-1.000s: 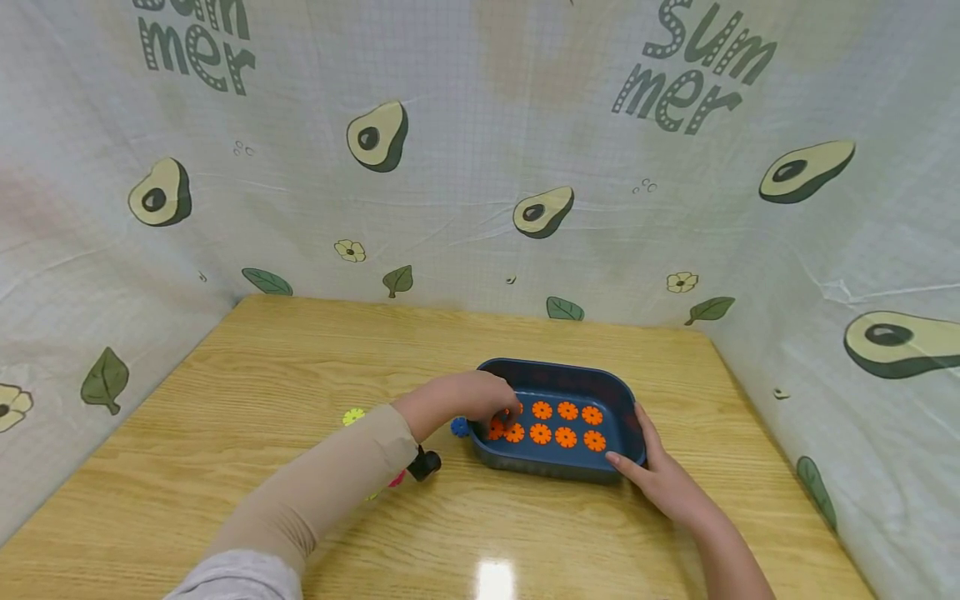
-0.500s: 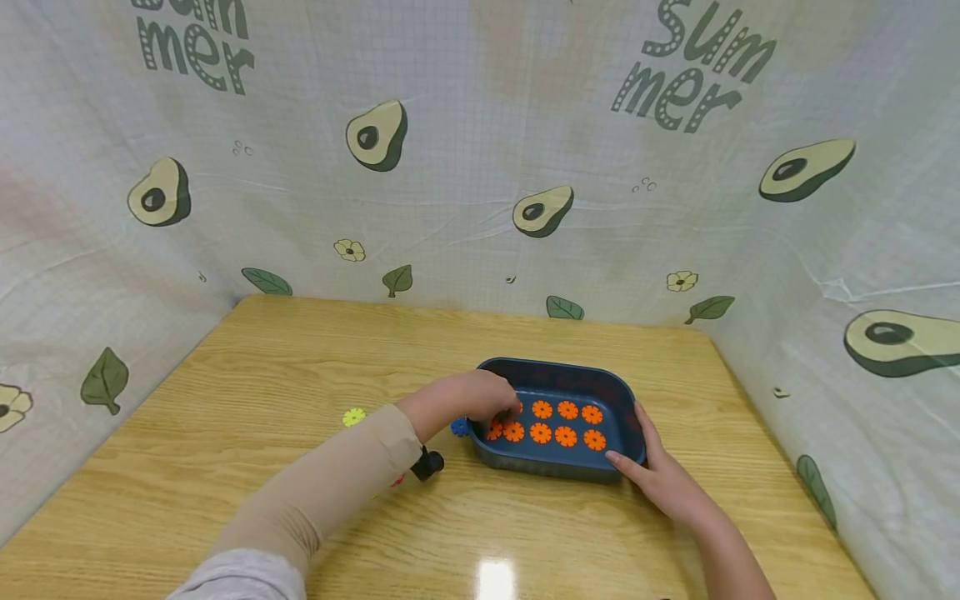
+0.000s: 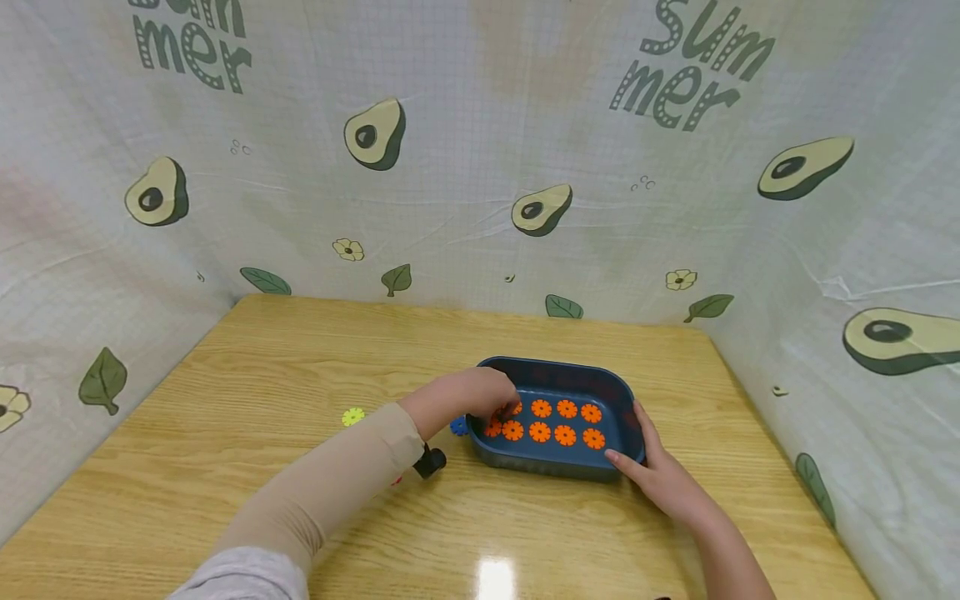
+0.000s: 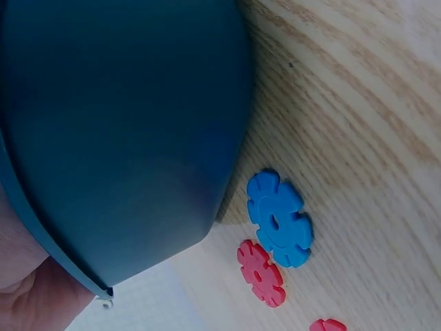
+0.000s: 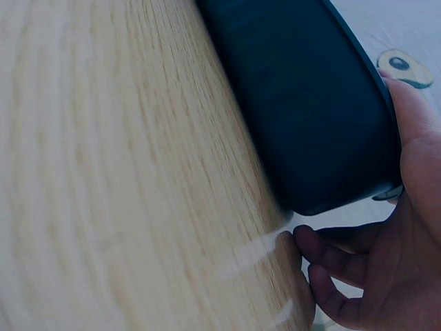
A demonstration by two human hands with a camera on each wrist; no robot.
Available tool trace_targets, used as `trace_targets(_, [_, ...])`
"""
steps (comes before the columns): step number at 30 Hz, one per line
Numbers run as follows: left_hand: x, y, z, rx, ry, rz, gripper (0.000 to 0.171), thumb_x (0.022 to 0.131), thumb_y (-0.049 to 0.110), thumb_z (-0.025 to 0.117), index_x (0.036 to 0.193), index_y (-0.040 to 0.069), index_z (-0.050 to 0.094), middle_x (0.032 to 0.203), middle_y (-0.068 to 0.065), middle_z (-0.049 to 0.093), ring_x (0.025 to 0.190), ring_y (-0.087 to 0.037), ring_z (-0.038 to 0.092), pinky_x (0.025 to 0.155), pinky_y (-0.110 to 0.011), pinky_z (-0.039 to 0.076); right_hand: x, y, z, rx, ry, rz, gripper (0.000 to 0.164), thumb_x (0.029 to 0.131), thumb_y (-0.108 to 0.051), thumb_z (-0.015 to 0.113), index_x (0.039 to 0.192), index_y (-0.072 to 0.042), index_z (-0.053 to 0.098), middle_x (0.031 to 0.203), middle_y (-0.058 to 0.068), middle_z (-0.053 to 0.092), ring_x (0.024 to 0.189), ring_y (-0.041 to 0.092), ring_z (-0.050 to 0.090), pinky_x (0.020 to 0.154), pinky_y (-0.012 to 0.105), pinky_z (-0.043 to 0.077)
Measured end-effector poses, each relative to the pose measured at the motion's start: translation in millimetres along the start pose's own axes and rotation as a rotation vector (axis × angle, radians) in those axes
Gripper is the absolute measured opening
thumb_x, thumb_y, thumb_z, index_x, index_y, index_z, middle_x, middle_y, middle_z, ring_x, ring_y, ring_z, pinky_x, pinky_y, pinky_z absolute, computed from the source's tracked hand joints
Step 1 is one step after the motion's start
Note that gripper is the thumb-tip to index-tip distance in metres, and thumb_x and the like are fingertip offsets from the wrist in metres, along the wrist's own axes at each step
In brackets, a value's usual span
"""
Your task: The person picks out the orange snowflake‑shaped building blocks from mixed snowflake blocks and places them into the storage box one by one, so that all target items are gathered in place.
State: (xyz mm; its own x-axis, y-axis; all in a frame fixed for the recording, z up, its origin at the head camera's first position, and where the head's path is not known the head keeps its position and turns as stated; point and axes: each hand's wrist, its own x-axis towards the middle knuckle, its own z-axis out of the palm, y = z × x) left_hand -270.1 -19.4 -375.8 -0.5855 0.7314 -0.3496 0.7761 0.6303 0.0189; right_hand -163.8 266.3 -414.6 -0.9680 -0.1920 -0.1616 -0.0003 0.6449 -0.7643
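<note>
A dark blue oblong tub [image 3: 551, 472] stands on the table, with orange notched discs [image 3: 566, 435] lying in two rows on its floor. My left hand [image 3: 486, 393] reaches over the tub's left end, fingers bent down among the leftmost discs. Its fingertips are partly hidden, so whether they pinch a disc is unclear. In the left wrist view, the tub's outer wall [image 4: 131, 152] hides most of that hand [image 4: 31, 289]. My right hand [image 3: 663, 479] holds the tub's right end, thumb over the rim; the right wrist view shows its other fingers [image 5: 337, 258] loosely curled outside.
Left of the tub lie a blue notched disc [image 4: 279, 219], a red one [image 4: 260, 273] and a yellow one [image 3: 353, 417]. A black wrist camera [image 3: 430, 461] sticks out below the left wrist. Printed cloth walls [image 3: 450, 167] surround the wooden table [image 3: 315, 333].
The left hand shifts slightly within the tub's left end, and its forearm covers a little more of the loose discs. The right hand and tub stay in place.
</note>
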Motion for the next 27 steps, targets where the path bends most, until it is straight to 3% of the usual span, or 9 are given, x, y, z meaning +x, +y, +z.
trace_targets(14, [8.9,0.2,-0.5,0.000,-0.034,-0.073,0.022,0.083,0.001,0.076,0.093,0.018,0.067,0.085,0.007,0.060,0.078,-0.011,0.055,0.070,-0.022,0.046,1.4,2.3,-0.4,-0.007,0.008,-0.017,0.095,0.098,-0.042,0.057,0.155,-0.016,-0.015,0.157,0.030,-0.004,0.139,0.056,0.008,0.106,0.069,0.013])
trace_targets(21, [10.5,0.4,-2.1,0.059,-0.038,-0.074,0.024,0.085,0.001,0.075,0.099,0.018,0.066,0.087,0.006,0.060,0.077,-0.011,0.053,0.068,-0.022,0.046,0.7,1.8,-0.2,-0.005,0.011,-0.014,0.094,0.098,-0.042,0.057,0.155,-0.016,-0.014,0.157,0.030,-0.004,0.139,0.055,0.008,0.106,0.069,0.013])
trace_targets(27, [7.4,1.9,-3.6,0.027,-0.028,-0.096,0.024,0.085,0.000,0.074,0.101,0.017,0.066,0.082,0.005,0.056,0.073,-0.013,0.048,0.066,-0.024,0.043,0.1,3.5,0.4,-0.013,0.015,-0.023,0.094,0.098,-0.041,0.056,0.155,-0.016,-0.014,0.157,0.030,-0.003,0.139,0.055,0.009,0.106,0.069,0.014])
